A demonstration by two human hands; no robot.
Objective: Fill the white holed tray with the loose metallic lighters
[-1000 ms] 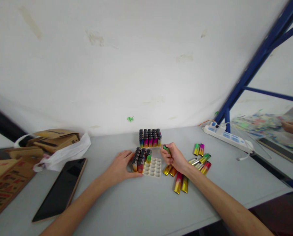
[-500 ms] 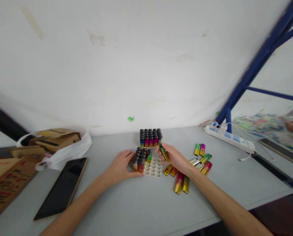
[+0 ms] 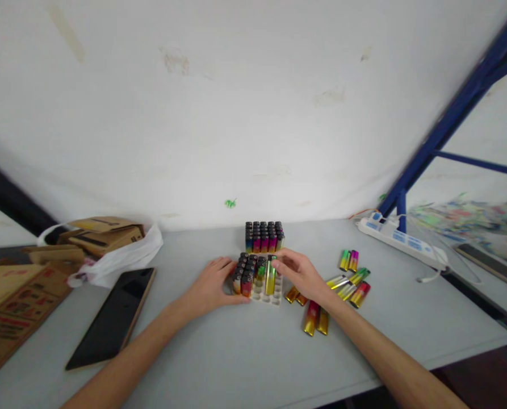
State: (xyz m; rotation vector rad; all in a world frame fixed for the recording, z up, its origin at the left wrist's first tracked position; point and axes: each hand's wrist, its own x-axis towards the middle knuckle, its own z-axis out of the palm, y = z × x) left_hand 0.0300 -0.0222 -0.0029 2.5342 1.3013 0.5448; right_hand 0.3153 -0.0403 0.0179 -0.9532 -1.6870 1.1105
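Now we keep both hands close together over the tabletop [image 3: 219, 352]. Our left hand [image 3: 210, 286] is spread around the left side of a pale tray [image 3: 276, 297], with the thumb along its front edge and the fingers beside the dark-topped lighters [image 3: 242, 275] which stand there in rows. Our right hand [image 3: 298, 272] is pinching the upper end of one yellow-green lighter [image 3: 270, 279] between thumb and fingers. This lighter is upright, between our two hands, over the free cells of the tray; we cannot tell if its bottom sits in a cell.

Just beyond our hands, a full block [image 3: 264, 241] of lighters stands near the wall [image 3: 253, 113]. Under and to the right of our right forearm, loose lighters [image 3: 310, 318] lie in a pile, and a green and purple pair [image 3: 348, 260] lies beyond them. Farther to the right of this hand we see a white power strip [image 3: 402, 241].

On the left of our left hand lie a dark tablet [image 3: 110, 321], a white bag [image 3: 125, 260] and some cardboard boxes [image 3: 27, 312].
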